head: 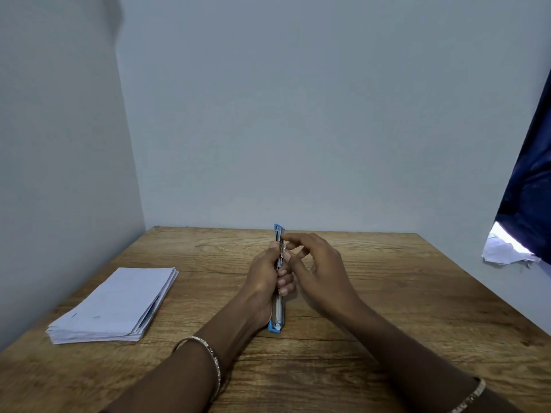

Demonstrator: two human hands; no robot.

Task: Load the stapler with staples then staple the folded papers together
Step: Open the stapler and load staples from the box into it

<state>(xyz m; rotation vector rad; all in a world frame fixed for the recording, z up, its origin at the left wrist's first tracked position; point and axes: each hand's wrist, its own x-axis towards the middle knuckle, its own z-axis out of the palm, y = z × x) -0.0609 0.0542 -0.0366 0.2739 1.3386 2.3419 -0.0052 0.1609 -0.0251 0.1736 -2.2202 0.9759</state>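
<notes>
A person sits at a wood table. The stapler is blue with a shiny metal part inside. It is in the middle of the table, right in front of the person. It is opened out long and points away from them. Its near end is low by the table top, but I cannot tell if it touches the wood.

The left hand holds the stapler. Its fingers curl tight round the middle of it.

The right hand is just beside the left one. Its first finger reaches to the far end of the stapler. Its thumb sits on the metal part. The other fingers bend loosely and hold nothing. I cannot tell if the finger and thumb pinch anything small, like staples.

The papers lie in a neat pile on the left side of the table, well apart from the hands. No hand touches them.

Each wrist has a thin bangle, one on the left and one on the right. A dark blue cloth hangs at the right edge. Some crumpled white paper sits under it.
</notes>
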